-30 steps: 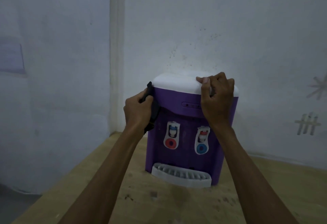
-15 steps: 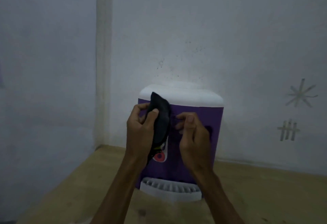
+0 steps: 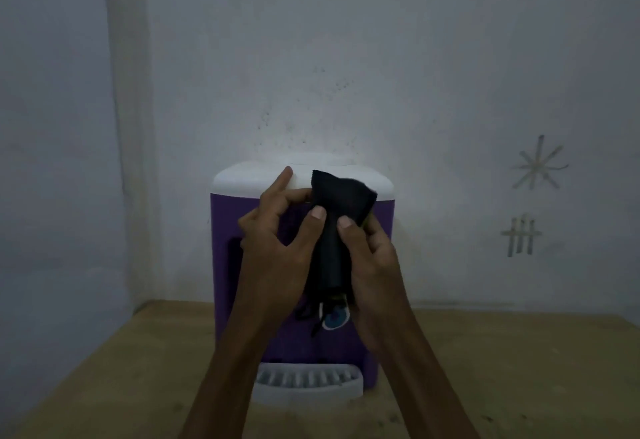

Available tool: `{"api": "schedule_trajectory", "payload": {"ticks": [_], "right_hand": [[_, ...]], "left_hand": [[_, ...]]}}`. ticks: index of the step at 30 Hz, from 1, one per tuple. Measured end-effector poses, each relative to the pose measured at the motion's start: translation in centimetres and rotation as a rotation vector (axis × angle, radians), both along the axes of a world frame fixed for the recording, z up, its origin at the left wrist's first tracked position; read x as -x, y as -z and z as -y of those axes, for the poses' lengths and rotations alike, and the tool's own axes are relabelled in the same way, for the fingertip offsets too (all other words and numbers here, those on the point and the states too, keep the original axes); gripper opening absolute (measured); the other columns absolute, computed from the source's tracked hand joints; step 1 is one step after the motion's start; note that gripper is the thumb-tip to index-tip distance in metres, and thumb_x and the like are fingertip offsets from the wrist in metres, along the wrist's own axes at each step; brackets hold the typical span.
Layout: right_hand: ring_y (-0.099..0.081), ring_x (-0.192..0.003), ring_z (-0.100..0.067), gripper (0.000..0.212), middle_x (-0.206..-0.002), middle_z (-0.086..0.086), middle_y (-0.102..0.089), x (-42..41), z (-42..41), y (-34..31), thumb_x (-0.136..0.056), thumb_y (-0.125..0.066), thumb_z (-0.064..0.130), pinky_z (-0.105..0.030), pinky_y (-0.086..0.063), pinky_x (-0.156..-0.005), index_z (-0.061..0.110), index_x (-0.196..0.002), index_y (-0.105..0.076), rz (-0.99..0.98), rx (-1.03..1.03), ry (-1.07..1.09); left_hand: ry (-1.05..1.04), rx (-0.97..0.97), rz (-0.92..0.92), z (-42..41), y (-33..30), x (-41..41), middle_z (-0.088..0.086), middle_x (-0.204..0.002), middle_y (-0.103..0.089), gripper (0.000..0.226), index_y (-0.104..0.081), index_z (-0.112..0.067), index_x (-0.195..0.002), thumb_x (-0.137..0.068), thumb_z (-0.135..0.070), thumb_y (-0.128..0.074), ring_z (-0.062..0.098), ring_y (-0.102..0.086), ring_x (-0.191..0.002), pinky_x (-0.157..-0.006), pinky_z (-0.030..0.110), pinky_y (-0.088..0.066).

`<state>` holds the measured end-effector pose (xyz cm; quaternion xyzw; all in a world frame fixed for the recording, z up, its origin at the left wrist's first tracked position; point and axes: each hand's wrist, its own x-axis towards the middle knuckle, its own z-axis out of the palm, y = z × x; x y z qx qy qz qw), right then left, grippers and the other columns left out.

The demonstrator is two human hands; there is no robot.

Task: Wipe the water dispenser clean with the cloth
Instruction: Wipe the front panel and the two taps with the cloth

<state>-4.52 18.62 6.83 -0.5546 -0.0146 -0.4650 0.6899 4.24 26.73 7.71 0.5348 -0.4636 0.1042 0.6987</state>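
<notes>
Cloth (image 3: 337, 230) hangs between my two hands, dark and bunched lengthwise, held up in front of the water dispenser (image 3: 301, 265). My left hand (image 3: 277, 251) pinches it with the thumb pressed on its near face and the curled fingers behind, while the index finger points up past the dispenser's white top. My right hand (image 3: 372, 258) grips the other side of the cloth, thumb on the front and fingers wrapped round the back, where I cannot see them. The upper end of the cloth fans out above my thumbs and covers part of the white top; the lower end trails down in loose threads over the purple front. Whether the cloth touches the dispenser I cannot tell, since my hands hide the gap.

The dispenser stands upright on the wooden counter (image 3: 502, 369), close to the pale wall (image 3: 381, 57) behind it. Its body is purple with a rounded white lid, and a white drip tray (image 3: 308, 383) juts out at the base, between my forearms. A blue tap button (image 3: 335, 317) peeks out just under the cloth's hanging end; the rest of the tap panel is hidden by my hands. On the wall to the right are a scratched star mark (image 3: 538, 166) and, below it, a tally mark (image 3: 521, 236). The light is dim.
</notes>
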Motion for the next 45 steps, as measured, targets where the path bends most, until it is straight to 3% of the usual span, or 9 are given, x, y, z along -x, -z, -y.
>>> {"api": "schedule_trajectory", "payload": {"ticks": [4, 11, 15, 18, 23, 26, 32, 37, 45], "right_hand": [[-0.074, -0.079, -0.023, 0.010, -0.098, -0.005, -0.076, 2.0, 2.4, -0.7, -0.106, -0.055, 0.019, -0.038, -0.063, -0.063, 0.022, -0.114, -0.061, 0.064, -0.059, 0.272], [-0.072, -0.096, -0.017, 0.025, -0.124, -0.003, -0.060, 5.3, 7.9, -0.6, -0.107, -0.052, 0.023, -0.039, -0.066, -0.068, 0.025, -0.132, -0.049, -0.022, 0.149, 0.809], [-0.062, -0.118, -0.015, 0.038, -0.136, 0.000, -0.061, 3.2, 8.4, 1.0, -0.109, -0.048, 0.016, -0.027, -0.053, -0.102, 0.018, -0.147, -0.052, -0.168, 0.382, 1.058], [-0.058, -0.129, -0.013, 0.042, -0.143, -0.004, -0.061, 0.8, 7.0, 2.5, -0.107, -0.051, 0.008, -0.006, -0.037, -0.107, 0.009, -0.148, -0.053, -0.181, 0.546, 1.058], [-0.035, -0.152, -0.022, 0.049, -0.164, -0.008, -0.035, -1.3, 6.6, 4.1, -0.107, -0.043, 0.017, -0.038, -0.042, -0.116, 0.008, -0.155, -0.042, -0.179, 0.796, 1.146], [-0.031, -0.154, -0.023, 0.048, -0.165, -0.007, -0.034, -1.6, 6.9, 4.6, -0.109, -0.037, 0.019, -0.044, -0.047, -0.112, 0.009, -0.156, -0.041, -0.133, 0.932, 1.136], [-0.031, -0.153, -0.020, 0.051, -0.165, -0.006, -0.035, -1.7, 7.4, 5.2, -0.107, -0.031, 0.020, -0.038, -0.049, -0.110, 0.009, -0.155, -0.043, -0.147, 0.843, 1.203], [-0.036, -0.151, -0.023, 0.047, -0.163, -0.007, -0.038, -1.5, 7.5, 6.4, -0.107, -0.038, 0.009, -0.043, -0.058, -0.099, 0.008, -0.153, -0.046, -0.133, 0.959, 1.181], [-0.036, -0.151, -0.019, 0.049, -0.163, -0.005, -0.038, -0.7, 8.1, 7.7, -0.104, -0.043, 0.007, -0.036, -0.051, -0.107, 0.010, -0.153, -0.046, -0.166, 0.924, 1.166]], "left_hand": [[-0.319, -0.087, 0.289, 0.1, 0.6, 0.3, -0.022, -0.164, -0.028, 0.040, -0.053, -0.046, -0.131, -0.092, -0.044, -0.059, 0.006, -0.023, -0.146, -0.121, 0.048, -0.023], [-0.508, -0.311, 0.590, 0.2, 0.9, -2.3, -0.007, -0.172, -0.005, 0.103, -0.014, -0.034, -0.163, -0.080, -0.065, -0.066, 0.015, -0.002, -0.158, -0.125, 0.051, -0.007], [-0.614, -0.406, 0.655, 0.9, 1.5, -2.3, -0.006, -0.172, -0.004, 0.118, -0.004, -0.031, -0.164, -0.076, -0.065, -0.075, 0.016, 0.000, -0.158, -0.122, 0.040, 0.001], [-0.672, -0.414, 0.667, 1.1, 1.8, -2.5, -0.004, -0.172, -0.004, 0.116, -0.008, -0.029, -0.164, -0.076, -0.062, -0.077, 0.018, -0.001, -0.158, -0.121, 0.037, 0.000], [-0.675, -0.408, 0.652, 1.3, 2.0, -2.5, -0.003, -0.173, -0.004, 0.114, -0.012, -0.029, -0.164, -0.077, -0.055, -0.080, 0.019, -0.001, -0.159, -0.121, 0.043, -0.008], [-0.677, -0.403, 0.626, 1.6, 2.2, -2.3, -0.004, -0.173, -0.004, 0.112, -0.012, -0.029, -0.164, -0.078, -0.050, -0.081, 0.018, -0.001, -0.159, -0.119, 0.045, -0.011], [-0.696, -0.402, 0.642, 1.5, 2.3, -2.5, -0.005, -0.173, -0.002, 0.103, -0.012, -0.031, -0.164, -0.082, -0.052, -0.072, 0.017, -0.001, -0.158, -0.117, 0.046, -0.014], [-0.681, -0.400, 0.615, 2.0, 2.7, -2.1, -0.004, -0.173, 0.001, 0.105, -0.010, -0.028, -0.165, -0.084, -0.048, -0.074, 0.017, 0.002, -0.159, -0.114, 0.049, -0.016], [-0.727, -0.419, 0.625, 2.2, 2.9, -2.3, -0.003, -0.173, 0.002, 0.101, -0.010, -0.028, -0.165, -0.083, -0.052, -0.064, 0.016, 0.002, -0.159, -0.112, 0.050, -0.016]]}}
